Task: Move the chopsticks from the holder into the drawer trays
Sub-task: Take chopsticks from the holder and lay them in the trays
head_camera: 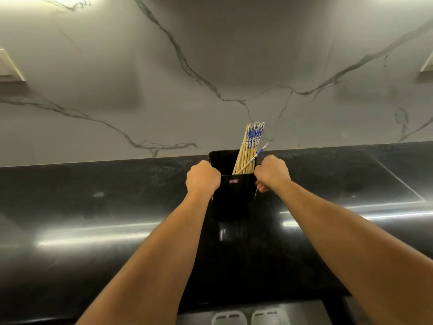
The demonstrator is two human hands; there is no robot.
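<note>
Pale tray shapes (248, 317) sit at the bottom edge, nearest the lens, below the holder and under the counter lip (likely the drawer trays; too cropped to be sure). Black holder (232, 195) stands on the dark glossy countertop (93, 207), its back close to the marble wall (210, 66). Left hand (202, 178) grips the holder's left wall, fingers curled over the rim. Right hand (273, 172) grips its right wall, thumb showing beneath. Hands apart, holder clamped between them.

Chopsticks (250, 146) stand in the holder's right half, long axis near upright, tops leaning toward the wall. One stray chopstick (254, 158) slants across them, its tip just beside the right hand. Right hand is nearer the bundle.

Judgement: the holder likely comes toward the trays first. Open counter lies either side of the holder and in front of it. A tilt could spill the stray.
</note>
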